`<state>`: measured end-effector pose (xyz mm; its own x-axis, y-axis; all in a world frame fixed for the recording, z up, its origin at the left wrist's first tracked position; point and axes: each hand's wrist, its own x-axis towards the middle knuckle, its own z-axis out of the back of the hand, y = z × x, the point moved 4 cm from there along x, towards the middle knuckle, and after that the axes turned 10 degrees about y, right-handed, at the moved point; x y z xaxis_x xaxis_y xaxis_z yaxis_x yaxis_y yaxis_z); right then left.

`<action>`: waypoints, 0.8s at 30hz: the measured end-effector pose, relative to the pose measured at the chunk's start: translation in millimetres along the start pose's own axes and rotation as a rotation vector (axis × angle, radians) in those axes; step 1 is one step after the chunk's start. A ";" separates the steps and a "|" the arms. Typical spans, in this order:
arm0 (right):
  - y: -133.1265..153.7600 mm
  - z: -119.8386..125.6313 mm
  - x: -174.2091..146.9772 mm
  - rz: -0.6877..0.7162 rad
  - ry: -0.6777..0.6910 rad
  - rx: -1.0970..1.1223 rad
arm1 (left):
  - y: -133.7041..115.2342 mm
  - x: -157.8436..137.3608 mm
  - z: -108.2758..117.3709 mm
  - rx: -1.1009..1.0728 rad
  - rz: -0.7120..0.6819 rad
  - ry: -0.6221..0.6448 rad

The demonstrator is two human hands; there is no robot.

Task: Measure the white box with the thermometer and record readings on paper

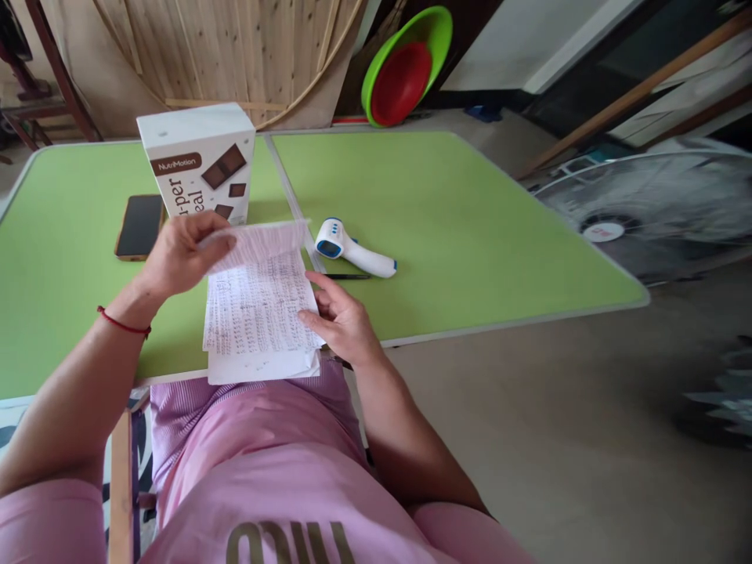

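Near the front edge of the green table lies a small stack of handwritten papers (258,305), its lower end reaching past the edge. My left hand (191,254) pinches a top sheet (264,241) between thumb and fingers, raised and folded back from the pile. At the stack's right side, my right hand (344,321) grips the edge, thumb on top and index finger extended; its other fingers are partly hidden. Just beyond it are a dark pen (348,276) and a white and blue infrared thermometer (361,254).
A white NutriMotion box (205,157) stands upright on the green table (470,235), with a phone (139,227) to its left. Green (438,39) and red basins (403,82) lean behind the table. A large fan (605,227) is at the right.
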<state>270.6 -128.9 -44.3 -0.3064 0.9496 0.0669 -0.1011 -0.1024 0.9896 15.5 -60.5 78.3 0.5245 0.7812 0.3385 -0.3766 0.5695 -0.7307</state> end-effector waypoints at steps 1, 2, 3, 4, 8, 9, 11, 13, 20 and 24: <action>-0.2 0.1 -0.3 -0.002 -0.008 -0.008 | 1.7 0.3 4.7 -0.024 -0.028 -0.132; -0.2 0.5 -0.4 -0.003 -0.021 -0.017 | 3.3 0.2 7.7 -0.048 -0.048 -0.234; -0.2 0.9 -0.2 -0.004 -0.037 -0.026 | 4.8 0.0 9.1 -0.073 -0.060 -0.305; 0.0 1.4 0.0 -0.005 -0.054 -0.037 | 6.1 0.0 8.9 -0.095 -0.061 -0.343; 2.1 0.2 1.2 -0.010 -0.091 -0.075 | 7.4 0.4 1.0 -0.168 -0.024 -0.353; 2.7 -0.9 1.3 -0.012 -0.096 -0.081 | 6.6 0.6 -1.5 -0.185 -0.025 -0.344; 3.6 -3.4 1.2 -0.019 -0.108 -0.101 | 4.7 1.1 -6.2 -0.217 -0.043 -0.328; 4.1 -5.2 0.9 -0.030 -0.127 -0.134 | 3.5 1.2 -10.0 -0.241 -0.057 -0.316; -0.1 -6.2 -0.8 -0.053 -0.110 -0.154 | -4.6 -2.3 -15.0 -0.156 -0.055 -0.025; -1.8 -0.2 -7.6 0.017 -0.135 -0.204 | -17.5 -9.8 -27.6 0.082 0.055 0.626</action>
<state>272.9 -136.0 -46.7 -0.1817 0.9768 0.1130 -0.2903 -0.1631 0.9429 38.0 -85.1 71.4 0.8404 0.5268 -0.1272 -0.4601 0.5695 -0.6811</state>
